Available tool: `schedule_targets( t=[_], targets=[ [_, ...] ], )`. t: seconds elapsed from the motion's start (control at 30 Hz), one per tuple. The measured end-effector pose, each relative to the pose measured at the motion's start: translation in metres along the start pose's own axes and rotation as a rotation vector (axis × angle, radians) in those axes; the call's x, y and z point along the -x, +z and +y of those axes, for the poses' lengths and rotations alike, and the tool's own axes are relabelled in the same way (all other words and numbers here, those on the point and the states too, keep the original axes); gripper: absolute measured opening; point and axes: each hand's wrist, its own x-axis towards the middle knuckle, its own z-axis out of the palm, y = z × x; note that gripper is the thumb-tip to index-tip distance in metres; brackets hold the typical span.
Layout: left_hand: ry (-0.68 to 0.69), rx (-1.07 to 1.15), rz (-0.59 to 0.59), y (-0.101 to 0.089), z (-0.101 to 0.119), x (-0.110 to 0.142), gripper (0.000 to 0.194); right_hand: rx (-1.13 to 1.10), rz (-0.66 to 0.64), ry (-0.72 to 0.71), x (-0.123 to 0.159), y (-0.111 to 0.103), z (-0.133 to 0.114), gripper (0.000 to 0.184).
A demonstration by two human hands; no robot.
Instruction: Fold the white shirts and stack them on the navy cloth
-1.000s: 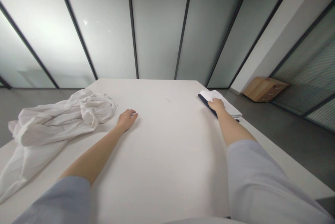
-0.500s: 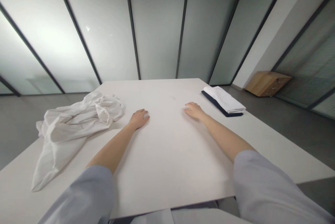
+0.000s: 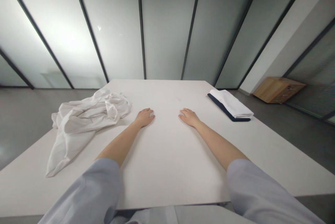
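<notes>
Palm down on the white table (image 3: 167, 168), my left hand (image 3: 145, 117) lies with its fingers stretched out and nothing in it. Just to its left is a crumpled heap of white cloth (image 3: 86, 116), one corner trailing toward the near left. My right hand (image 3: 189, 117) rests flat on the tabletop as well, fingers spread, holding nothing. Farther right, near the table's right edge, a folded white cloth (image 3: 231, 103) lies on top of a flat dark navy item (image 3: 222, 108). Neither hand touches any of the cloths.
Frosted glass panels (image 3: 167, 25) with dark frames stand behind the table's far edge. A wooden cabinet (image 3: 272, 89) sits on the grey floor at the right, beside a white pillar (image 3: 282, 32).
My right hand has come down flat on the table and moved a little inward, toward my left hand. My left hand stays on the table. The whole view has shifted slightly.
</notes>
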Motion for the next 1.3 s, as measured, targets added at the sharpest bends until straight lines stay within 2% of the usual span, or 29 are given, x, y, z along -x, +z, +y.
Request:
schedule_targets(
  t=[0.57,1.0,1.17,1.3],
  targets=[
    [0.013,0.033,0.004,0.001,-0.002,0.000,0.049,-0.008,0.012,0.001,-0.001,0.002,0.000,0.049],
    [0.015,0.025,0.001,-0.006,0.003,0.005,0.049,-0.013,0.004,0.003,0.002,-0.002,-0.003,0.049],
    [-0.033,0.032,0.107,-0.018,0.003,0.006,0.043,-0.018,0.001,-0.007,0.003,-0.004,-0.004,0.048],
    [-0.153,0.005,0.232,-0.040,-0.002,0.006,0.038,-0.009,0.001,-0.003,0.004,-0.005,-0.006,0.048]
  ],
)
